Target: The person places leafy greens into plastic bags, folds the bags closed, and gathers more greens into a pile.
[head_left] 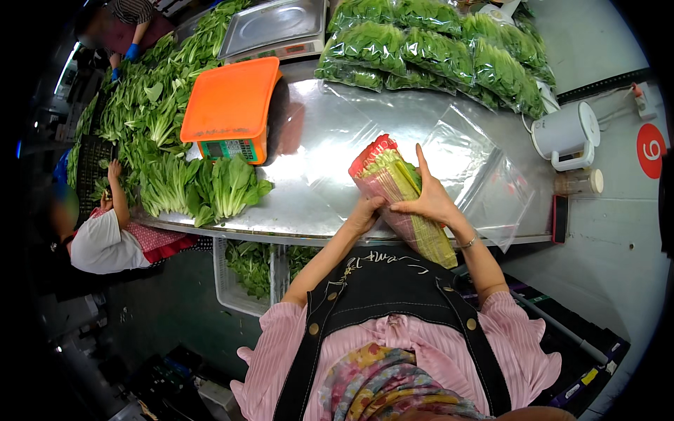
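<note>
In front of my apron, over the table's near edge, I hold a printed plastic packet (404, 189), red at its top with yellowish stripes lower down. Something green, like leafy vegetable, shows through it. My left hand (365, 214) grips its left side, thumb on the front. From the right, my right hand (432, 200) presses its thumb on the packet, with the index finger stretched up; its other fingers are partly hidden. Flat transparent bags (484, 182) lie on the table just beyond and to the right of my right hand.
An orange scale (235, 105) stands left of centre beside loose leafy greens (228, 186). Bagged greens (439, 52) are stacked at the back, near a silver scale (274, 31). A white kettle (565, 133) is at right. A crate (242, 298) sits below; two people work at left.
</note>
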`<state>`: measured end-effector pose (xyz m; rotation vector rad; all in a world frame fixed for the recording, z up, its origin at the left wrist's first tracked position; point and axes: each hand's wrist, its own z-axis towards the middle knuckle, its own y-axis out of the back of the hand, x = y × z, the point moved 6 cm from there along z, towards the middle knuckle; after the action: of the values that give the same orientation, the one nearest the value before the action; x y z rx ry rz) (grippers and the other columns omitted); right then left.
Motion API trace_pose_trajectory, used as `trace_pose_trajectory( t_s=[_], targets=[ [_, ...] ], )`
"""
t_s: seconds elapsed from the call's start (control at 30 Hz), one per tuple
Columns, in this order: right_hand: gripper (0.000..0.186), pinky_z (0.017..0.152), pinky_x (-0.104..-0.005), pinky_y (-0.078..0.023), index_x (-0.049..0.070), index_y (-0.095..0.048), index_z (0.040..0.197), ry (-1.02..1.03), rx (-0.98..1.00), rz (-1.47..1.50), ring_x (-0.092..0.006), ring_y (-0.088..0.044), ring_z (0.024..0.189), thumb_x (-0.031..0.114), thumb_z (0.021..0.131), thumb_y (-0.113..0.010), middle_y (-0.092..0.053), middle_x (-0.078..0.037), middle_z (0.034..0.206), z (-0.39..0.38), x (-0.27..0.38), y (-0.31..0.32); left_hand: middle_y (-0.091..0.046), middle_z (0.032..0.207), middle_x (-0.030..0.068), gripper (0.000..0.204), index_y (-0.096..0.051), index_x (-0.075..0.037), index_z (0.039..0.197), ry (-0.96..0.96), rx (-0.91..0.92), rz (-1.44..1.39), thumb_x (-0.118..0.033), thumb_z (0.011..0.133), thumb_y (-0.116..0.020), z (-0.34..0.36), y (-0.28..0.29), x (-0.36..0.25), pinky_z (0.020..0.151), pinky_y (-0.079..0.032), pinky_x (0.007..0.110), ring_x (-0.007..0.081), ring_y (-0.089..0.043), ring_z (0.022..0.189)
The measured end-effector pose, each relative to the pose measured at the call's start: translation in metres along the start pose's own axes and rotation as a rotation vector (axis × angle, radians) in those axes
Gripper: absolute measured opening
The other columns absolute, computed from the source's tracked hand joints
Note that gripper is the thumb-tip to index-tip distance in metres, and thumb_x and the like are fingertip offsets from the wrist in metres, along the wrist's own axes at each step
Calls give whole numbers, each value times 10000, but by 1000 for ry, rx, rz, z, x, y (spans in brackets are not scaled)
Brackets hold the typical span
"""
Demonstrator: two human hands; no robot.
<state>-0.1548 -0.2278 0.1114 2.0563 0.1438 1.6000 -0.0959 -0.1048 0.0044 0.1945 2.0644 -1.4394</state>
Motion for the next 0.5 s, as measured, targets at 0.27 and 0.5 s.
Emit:
trace_pose_trajectory(
  t_s=[0.27, 0.5],
  targets=[
    [1176, 1016, -366, -348, 25, -138, 1424, 63, 188, 66, -310, -427, 1222, 380, 551, -842, -404, -221, 1325, 5, -6, -2, -506, 1239, 74, 742, -384, -37, 1309, -45, -34, 77, -232, 703, -767, 3, -19, -4, 989, -388, 332, 194, -488, 1150],
    [1043, 1012, -343, -353, 21, -195, 1408, 3, 133, 387, -237, -437, 1201, 245, 600, -814, -443, -148, 1299, 3, -6, 23, -441, 1297, 90, 823, -260, -44, 1378, -90, -8, 277, -212, 734, -743, 29, -79, -33, 1012, -352, 343, 212, -436, 1196]
  ],
)
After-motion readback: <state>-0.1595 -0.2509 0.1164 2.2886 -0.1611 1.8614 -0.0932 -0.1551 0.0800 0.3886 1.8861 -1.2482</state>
